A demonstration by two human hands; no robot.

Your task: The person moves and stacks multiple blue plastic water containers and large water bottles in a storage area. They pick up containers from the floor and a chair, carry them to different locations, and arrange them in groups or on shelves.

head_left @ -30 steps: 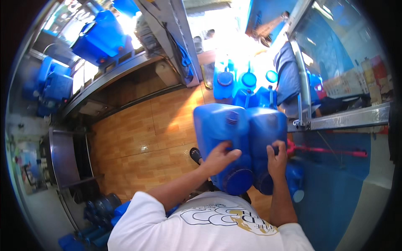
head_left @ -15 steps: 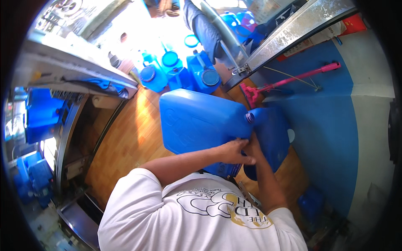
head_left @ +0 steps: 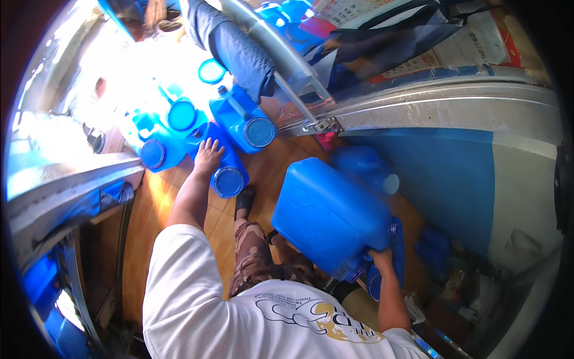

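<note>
Blue jug in R hand

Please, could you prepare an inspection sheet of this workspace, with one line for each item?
Surface: brown wood-look floor, partly sunlit.
Job's things: large blue jerrycan, tilted, in hand; round-lidded blue jerrycan beside other blue jerrycans.
Clutter: jumbled items at lower right, too dark to identify.
Hands: right hand grips the large blue jerrycan; left hand, fingers spread, is at the round-lidded one.
Cables: nothing seen clearly.
Surroundings: blue-and-white wall, metal rail, dark cloth.
</note>
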